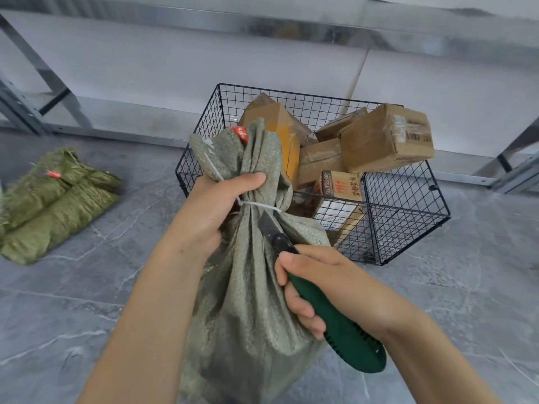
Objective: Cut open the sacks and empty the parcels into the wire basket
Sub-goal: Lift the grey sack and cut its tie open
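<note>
Grey floor (455,310), knife (347,339) against tied sack (250,316)

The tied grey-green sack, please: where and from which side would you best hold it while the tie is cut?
Probably the gathered neck of the sack, just above the white tie, from the left, where the left hand holds it. The fabric bunches narrow there, so a hand closes round it, and the knife in the right hand points in from the lower right, clear of that grip.
</note>
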The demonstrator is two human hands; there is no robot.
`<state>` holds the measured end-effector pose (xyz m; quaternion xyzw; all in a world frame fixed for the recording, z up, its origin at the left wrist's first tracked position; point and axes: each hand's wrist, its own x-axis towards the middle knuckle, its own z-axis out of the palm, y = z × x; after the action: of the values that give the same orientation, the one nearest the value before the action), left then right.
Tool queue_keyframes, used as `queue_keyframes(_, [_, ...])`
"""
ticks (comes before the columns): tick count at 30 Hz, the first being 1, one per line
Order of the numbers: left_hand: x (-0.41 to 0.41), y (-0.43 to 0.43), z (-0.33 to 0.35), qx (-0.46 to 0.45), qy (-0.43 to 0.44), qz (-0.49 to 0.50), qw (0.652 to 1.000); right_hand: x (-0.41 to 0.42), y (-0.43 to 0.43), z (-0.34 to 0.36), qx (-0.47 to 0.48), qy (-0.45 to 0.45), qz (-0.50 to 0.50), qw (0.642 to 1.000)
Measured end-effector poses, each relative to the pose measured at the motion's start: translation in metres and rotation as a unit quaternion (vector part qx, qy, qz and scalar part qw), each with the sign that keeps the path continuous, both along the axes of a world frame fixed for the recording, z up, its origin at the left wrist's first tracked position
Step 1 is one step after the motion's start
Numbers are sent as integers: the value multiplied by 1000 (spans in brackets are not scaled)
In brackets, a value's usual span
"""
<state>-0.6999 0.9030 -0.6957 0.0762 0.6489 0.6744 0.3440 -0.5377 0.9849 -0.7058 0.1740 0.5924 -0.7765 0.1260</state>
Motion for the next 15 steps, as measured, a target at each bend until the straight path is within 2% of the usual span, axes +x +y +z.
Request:
queue_keyframes(7, [2,0,-3,21,-17,5,1000,-3,-3,-2,-31,15,-34,999])
queue_keyframes(11, [7,2,-8,27,-46,11,999,-6,-8,-1,23,28,-69,997])
queue_keyframes(15, [18,8,-12,21,-101,23,994,-9,-14,2,115,57,-113,985])
